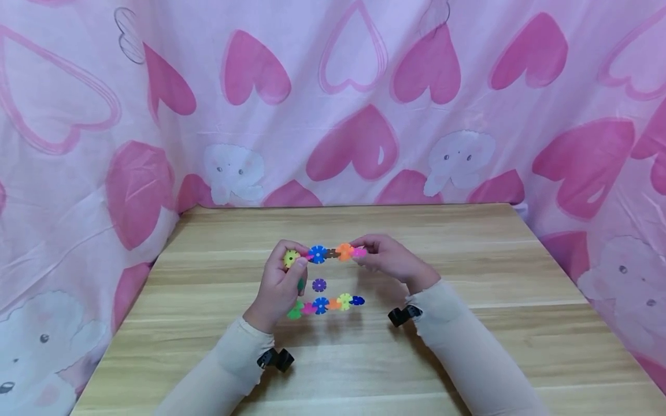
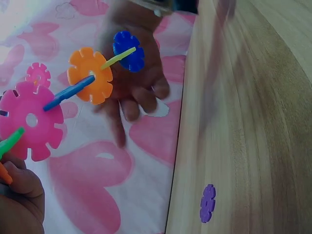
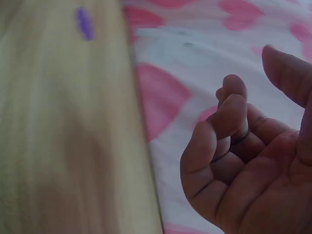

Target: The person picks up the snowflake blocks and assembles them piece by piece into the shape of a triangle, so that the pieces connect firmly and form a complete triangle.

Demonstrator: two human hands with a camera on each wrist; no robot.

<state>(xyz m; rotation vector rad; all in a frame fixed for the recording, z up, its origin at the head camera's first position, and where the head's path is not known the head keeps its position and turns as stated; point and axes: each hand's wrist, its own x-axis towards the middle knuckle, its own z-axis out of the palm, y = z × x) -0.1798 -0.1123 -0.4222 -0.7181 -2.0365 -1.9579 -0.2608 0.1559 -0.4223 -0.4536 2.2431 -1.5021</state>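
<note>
My left hand (image 1: 278,283) grips a structure of slotted plastic snowflake discs. Its upper row has a yellow disc (image 1: 291,258) by the thumb, then a blue disc (image 1: 318,254), a brown one, an orange disc (image 1: 344,252) and a pink disc (image 1: 359,252). Below runs a second row, from a green disc (image 1: 295,311) to a dark blue disc (image 2: 128,51), above the tabletop. How the rows join behind the hand is hidden. My right hand (image 3: 243,161) is beside the upper row's pink end; both wrist views show its fingers loose with nothing between them.
A single purple disc (image 1: 319,285) lies on the wooden table (image 1: 468,346) behind the lower row. Pink heart-patterned cloth (image 1: 351,144) hangs around the table's back and sides. Each wrist wears a small black device (image 1: 404,315).
</note>
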